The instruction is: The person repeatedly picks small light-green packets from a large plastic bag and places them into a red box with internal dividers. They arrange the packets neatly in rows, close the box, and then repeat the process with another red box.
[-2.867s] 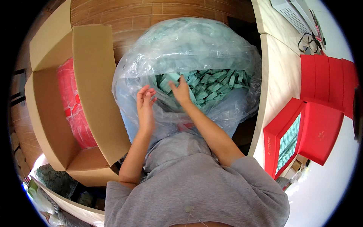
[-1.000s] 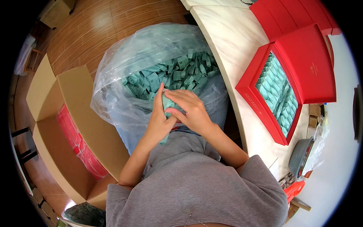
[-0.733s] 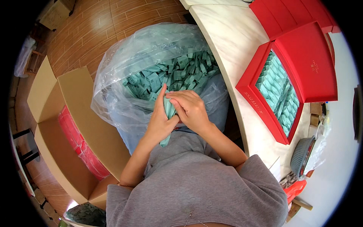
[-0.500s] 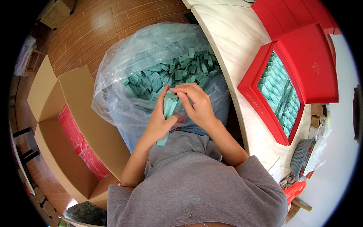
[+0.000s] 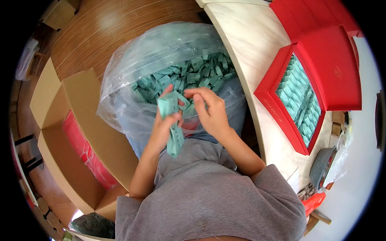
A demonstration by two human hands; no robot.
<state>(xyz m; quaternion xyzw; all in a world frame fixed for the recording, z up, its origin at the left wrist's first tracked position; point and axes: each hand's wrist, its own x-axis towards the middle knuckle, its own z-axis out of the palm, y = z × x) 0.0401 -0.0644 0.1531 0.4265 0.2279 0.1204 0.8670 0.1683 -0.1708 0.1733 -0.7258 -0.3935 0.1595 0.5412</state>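
My left hand (image 5: pixel 161 130) is closed around several small pale-green packets (image 5: pixel 175 142) above the near rim of a clear plastic bag (image 5: pixel 116 108). One packet in it faces up over the fingers, and others hang down below the palm. A further green packet (image 5: pixel 184 101) sticks out between my left hand and my right fingertips. My right hand (image 5: pixel 211 112) is beside it, thumb and index finger apart, with nothing visible between them. Inside the bag lies a heap of similar green packets (image 5: pixel 197 68).
On the marble-look table (image 5: pixel 241 36) at right stands an open red box (image 5: pixel 277 108) with rows of green packets. More red boxes (image 5: pixel 309 18) are behind it, and a grey basket (image 5: pixel 321 166) is nearer. At left, an open cardboard carton (image 5: pixel 86 104) holds a red plastic-wrapped bundle (image 5: pixel 86 150).
My left hand has turned, so the packets in it now fan out rather than lie in one narrow stack. My right fingers have parted from the stack's top and moved slightly right.
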